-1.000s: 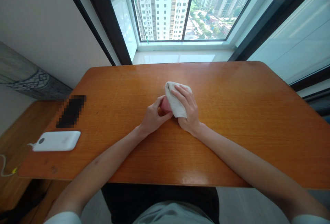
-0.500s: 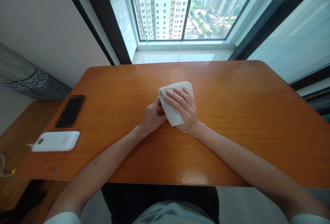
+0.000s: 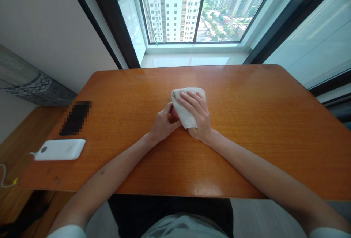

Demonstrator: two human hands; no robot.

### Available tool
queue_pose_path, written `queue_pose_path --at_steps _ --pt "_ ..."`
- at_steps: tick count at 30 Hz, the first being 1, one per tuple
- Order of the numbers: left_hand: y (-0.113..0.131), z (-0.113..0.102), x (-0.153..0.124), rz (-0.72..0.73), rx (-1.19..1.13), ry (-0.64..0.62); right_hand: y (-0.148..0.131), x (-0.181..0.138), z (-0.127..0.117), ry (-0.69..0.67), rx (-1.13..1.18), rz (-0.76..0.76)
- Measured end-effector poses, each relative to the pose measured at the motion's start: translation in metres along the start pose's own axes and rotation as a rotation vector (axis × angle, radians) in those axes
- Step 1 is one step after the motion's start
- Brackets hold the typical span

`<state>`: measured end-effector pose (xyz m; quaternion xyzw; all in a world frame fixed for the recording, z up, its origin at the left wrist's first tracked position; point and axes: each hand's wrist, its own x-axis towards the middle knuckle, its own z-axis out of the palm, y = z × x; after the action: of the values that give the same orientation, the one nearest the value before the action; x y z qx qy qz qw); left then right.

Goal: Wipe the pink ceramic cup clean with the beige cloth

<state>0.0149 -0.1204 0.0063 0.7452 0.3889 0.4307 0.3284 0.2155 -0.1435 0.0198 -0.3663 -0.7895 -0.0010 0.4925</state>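
A folded white cloth (image 3: pixel 188 118) drapes over something near the middle of the wooden table (image 3: pixel 257 132). My right hand (image 3: pixel 199 115) lies over the cloth, fingers close together and pressing it down. At the cloth's left edge, my left hand (image 3: pixel 163 123) curls with thumb and fingers around a reddish rounded thing (image 3: pixel 174 113). Only a small patch of that thing shows; the cloth and my fingers cover the rest, so its kind cannot be made out.
On the table's left side lie a white device with a cable, like a power bank (image 3: pixel 60 150), and a dark pixelated object (image 3: pixel 75 118). A window sill (image 3: pixel 183 59) is beyond the far edge. A grey patterned curtain (image 3: pixel 35 80) hangs at the left.
Both hands and the cloth have shifted slightly to the right. The cloth's lower corner has drawn up a little, and more of the reddish thing shows.
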Motion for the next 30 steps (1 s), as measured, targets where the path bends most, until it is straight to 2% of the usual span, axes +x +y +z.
queue_pose_path --at_steps 4,6,9,11,15,17,19,22,24,26,30 --pt "0.007 0.001 0.001 0.016 -0.027 0.012 0.008 0.001 0.002 0.131 0.063 0.215" --pt "0.006 0.000 0.001 0.015 -0.012 0.014 0.006 0.000 0.001 0.101 0.037 0.170" --pt "0.000 0.000 -0.001 0.001 0.014 0.009 -0.001 -0.001 -0.001 -0.017 -0.024 -0.023" --pt "-0.001 0.000 -0.001 -0.005 0.019 0.010 -0.002 -0.001 -0.001 -0.045 -0.034 -0.060" --pt "0.007 0.001 0.001 0.010 -0.012 0.013 0.007 0.000 0.002 0.088 0.061 0.172" --pt "0.009 0.001 0.002 0.007 -0.024 0.012 0.011 0.001 0.003 0.138 0.097 0.233" --pt "0.007 0.001 0.001 0.012 -0.020 0.011 0.009 0.000 0.002 0.120 0.075 0.173" --pt "-0.001 0.000 0.000 0.012 0.004 0.011 0.000 0.000 -0.001 -0.006 0.020 -0.023" --pt "-0.003 0.000 -0.001 -0.007 0.022 0.010 -0.003 0.000 -0.002 -0.056 0.011 -0.076" --pt "-0.001 0.001 0.000 -0.012 0.022 0.009 -0.002 0.001 -0.002 -0.014 0.026 -0.014" --pt "0.010 0.001 0.001 -0.003 -0.017 0.006 0.011 0.003 0.004 0.141 0.137 0.266"
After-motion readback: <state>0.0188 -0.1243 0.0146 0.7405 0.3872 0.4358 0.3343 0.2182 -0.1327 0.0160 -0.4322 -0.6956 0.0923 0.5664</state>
